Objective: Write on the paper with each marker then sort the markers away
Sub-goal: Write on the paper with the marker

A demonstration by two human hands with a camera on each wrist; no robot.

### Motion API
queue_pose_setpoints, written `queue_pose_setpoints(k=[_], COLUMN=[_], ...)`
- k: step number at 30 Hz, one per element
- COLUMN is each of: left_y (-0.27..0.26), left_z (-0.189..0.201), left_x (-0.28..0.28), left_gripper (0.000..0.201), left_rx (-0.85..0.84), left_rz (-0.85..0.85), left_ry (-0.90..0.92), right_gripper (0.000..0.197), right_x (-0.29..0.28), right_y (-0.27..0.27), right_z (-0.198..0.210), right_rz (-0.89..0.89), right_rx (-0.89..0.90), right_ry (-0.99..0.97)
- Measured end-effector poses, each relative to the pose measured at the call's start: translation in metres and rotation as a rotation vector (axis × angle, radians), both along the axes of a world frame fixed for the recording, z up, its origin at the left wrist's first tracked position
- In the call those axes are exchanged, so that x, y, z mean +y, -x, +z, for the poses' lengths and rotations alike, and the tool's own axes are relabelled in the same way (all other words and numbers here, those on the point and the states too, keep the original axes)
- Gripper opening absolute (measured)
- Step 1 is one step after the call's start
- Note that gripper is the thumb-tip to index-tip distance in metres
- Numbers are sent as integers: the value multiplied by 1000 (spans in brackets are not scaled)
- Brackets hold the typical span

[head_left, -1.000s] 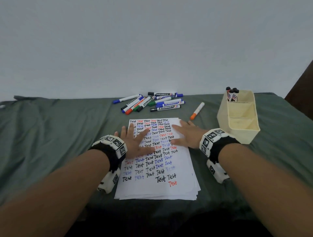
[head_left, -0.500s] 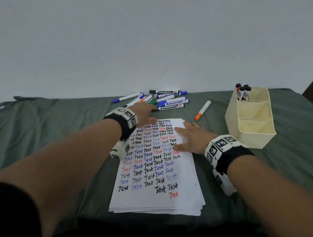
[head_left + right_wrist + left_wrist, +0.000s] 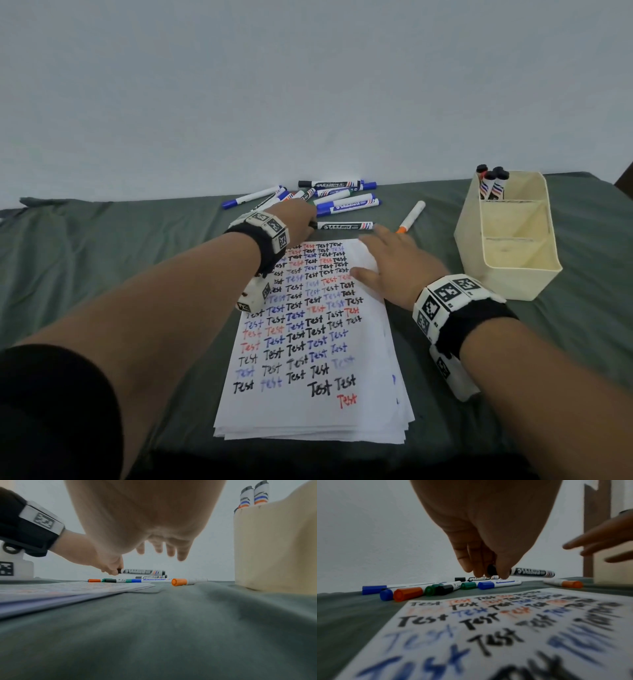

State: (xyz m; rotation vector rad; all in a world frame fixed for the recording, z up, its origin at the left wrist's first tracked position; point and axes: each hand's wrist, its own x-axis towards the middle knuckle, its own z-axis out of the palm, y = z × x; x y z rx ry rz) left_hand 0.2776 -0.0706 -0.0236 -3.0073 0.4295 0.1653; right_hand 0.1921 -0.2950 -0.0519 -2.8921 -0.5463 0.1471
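My left hand (image 3: pixel 301 219) pinches the capped end of a black whiteboard marker (image 3: pixel 344 226) and holds it just above the cloth, near the paper's far edge; the left wrist view shows the black marker (image 3: pixel 532 572) lifted, its cap between my fingertips (image 3: pixel 502 573). My right hand (image 3: pixel 390 260) hovers with straight, spread fingers over the paper's far right corner, holding nothing. The paper stack (image 3: pixel 315 342) is covered with rows of "Test" in black, blue and red. Several more markers (image 3: pixel 335 198) lie in a pile behind it.
An orange-capped marker (image 3: pixel 411 216) lies alone to the right of the pile. A cream plastic organizer (image 3: pixel 513 274) stands at right with three markers (image 3: pixel 491 185) upright in its far compartment. Green cloth (image 3: pixel 120 257) covers the table; a white wall stands behind.
My left hand left the paper, reached to the marker pile and took hold of the black marker. My right hand rose off the paper and shifted slightly forward.
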Motion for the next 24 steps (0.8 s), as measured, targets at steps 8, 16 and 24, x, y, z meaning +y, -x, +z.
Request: queue_pose_setpoints(k=[8,16,24], left_y=[65,92,94], left_z=[12,13,7], left_x=[0,-29,0], left_gripper=[14,27,46], left_rx=[-132,-52,78], left_rz=[-278,-113,-11], left_ry=[138,87,209], right_gripper=[40,12,11], right_x=[1,3,9], right_y=[3,5,0], right_z=[11,14,7], right_rz=[-38,71,131], right_rx=[-271,-181,-102], right_ry=[25,-117,-127])
